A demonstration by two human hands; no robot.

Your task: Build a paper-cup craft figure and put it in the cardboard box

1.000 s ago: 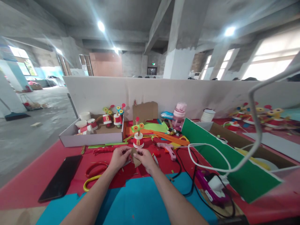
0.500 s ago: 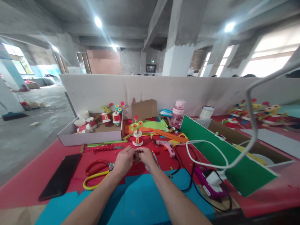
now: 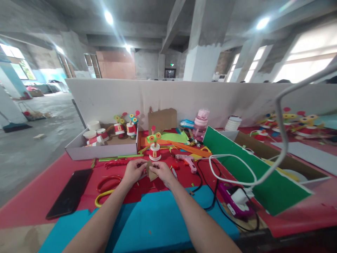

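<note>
Roughly near-to-far, brown cardboard piece (image 3: pixel 152 175)

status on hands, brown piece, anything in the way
Left hand and right hand pinching brown piece. Cup figure standing just beyond. Pink glue gun right, clear of hands.

- Above the red-covered tabletop (image 3: pixel 39 198), the left hand (image 3: pixel 134 172) and the right hand (image 3: pixel 162 172) pinch a small brown cardboard piece (image 3: pixel 152 175).
- Just behind it stands a red-and-white paper-cup figure (image 3: pixel 155 152) with round orange eyes.
- A pink plastic glue gun (image 3: pixel 187 162) lies to the right.
- A flat black rectangular phone (image 3: pixel 70 193) lies left.
- Behind the phone, a whitish cardboard box (image 3: pixel 102 152) holds red-and-white paper cups (image 3: pixel 90 134).
</note>
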